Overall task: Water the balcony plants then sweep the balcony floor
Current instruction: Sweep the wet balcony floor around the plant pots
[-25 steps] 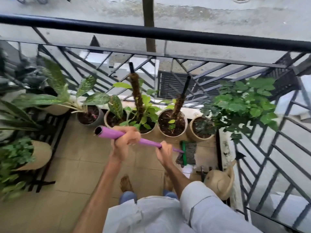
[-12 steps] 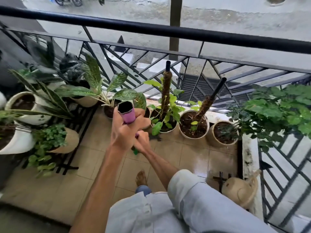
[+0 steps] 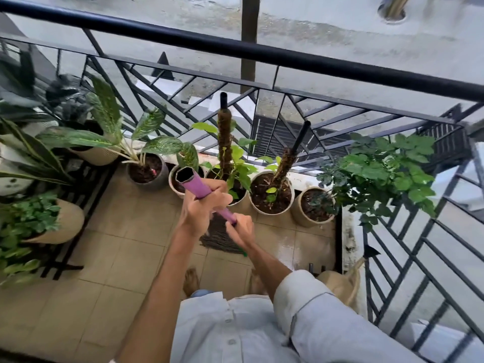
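Observation:
I hold a broom with a purple handle (image 3: 192,184) in both hands. My left hand (image 3: 203,206) grips the handle near its open top end. My right hand (image 3: 241,227) grips it lower down. The dark bristle head (image 3: 218,235) rests on the beige tiled floor (image 3: 125,244) just in front of my bare feet, close to a row of potted plants (image 3: 271,192) along the railing. A tan watering can (image 3: 340,284) stands on the floor at the right, next to the railing.
A black metal railing (image 3: 262,55) bounds the balcony ahead and to the right. More pots (image 3: 55,221) sit on a black rack at the left. A bushy green plant (image 3: 379,171) overhangs the right corner. The tiles near the right pots look wet.
The broom head has swung from the right side toward the middle of the floor, the handle turning more upright. The view has shifted left and back.

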